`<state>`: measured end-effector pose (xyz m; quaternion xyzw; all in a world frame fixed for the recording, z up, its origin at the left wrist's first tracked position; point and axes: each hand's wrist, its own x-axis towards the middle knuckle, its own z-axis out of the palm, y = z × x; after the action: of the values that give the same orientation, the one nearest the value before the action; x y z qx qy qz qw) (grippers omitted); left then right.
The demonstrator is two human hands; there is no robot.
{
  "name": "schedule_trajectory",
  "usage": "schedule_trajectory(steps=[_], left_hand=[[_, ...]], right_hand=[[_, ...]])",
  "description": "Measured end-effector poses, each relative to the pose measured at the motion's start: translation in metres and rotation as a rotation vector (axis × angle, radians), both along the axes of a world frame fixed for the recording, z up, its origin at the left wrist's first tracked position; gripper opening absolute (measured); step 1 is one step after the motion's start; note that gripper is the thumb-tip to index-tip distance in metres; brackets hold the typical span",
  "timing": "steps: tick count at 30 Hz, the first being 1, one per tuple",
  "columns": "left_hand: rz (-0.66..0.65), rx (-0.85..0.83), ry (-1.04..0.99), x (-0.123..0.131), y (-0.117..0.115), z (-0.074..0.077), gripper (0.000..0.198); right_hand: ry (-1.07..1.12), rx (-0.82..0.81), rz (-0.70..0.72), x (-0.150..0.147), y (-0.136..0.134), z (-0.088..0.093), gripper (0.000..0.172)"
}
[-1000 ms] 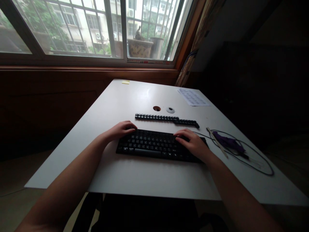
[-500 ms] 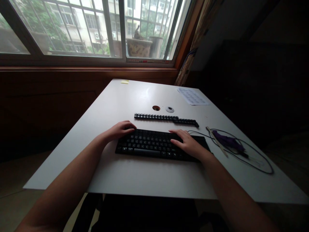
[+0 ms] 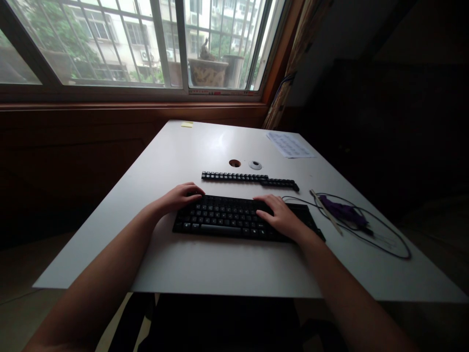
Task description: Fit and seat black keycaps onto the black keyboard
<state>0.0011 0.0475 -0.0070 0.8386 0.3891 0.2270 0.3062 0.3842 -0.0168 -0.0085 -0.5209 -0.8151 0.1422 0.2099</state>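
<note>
A black keyboard (image 3: 227,219) lies near the front of a white table (image 3: 205,146). My left hand (image 3: 179,195) rests on the keyboard's upper left corner, fingers curled over its edge. My right hand (image 3: 280,215) lies flat on the keys right of the middle, fingers stretched out toward the left. A row of loose black keycaps (image 3: 249,179) lies in a line just behind the keyboard.
A black cable (image 3: 377,234) loops at the right with a purple tool (image 3: 340,211) and a thin stick (image 3: 326,211) on it. A cable hole (image 3: 235,163), a round cap (image 3: 255,165), a paper sheet (image 3: 290,145) and a yellow note (image 3: 186,124) lie further back under the window.
My right hand has slid left across the keys, from the keyboard's right end toward its middle. The left hand has stayed put.
</note>
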Motion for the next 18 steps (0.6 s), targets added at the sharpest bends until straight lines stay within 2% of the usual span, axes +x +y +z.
schedule_trajectory(steps=[18], left_hand=[[0.004, -0.013, 0.007, 0.0007, -0.0008, 0.0014, 0.03]], right_hand=[[0.075, 0.044, -0.034, -0.0018, -0.0034, -0.0017, 0.04]])
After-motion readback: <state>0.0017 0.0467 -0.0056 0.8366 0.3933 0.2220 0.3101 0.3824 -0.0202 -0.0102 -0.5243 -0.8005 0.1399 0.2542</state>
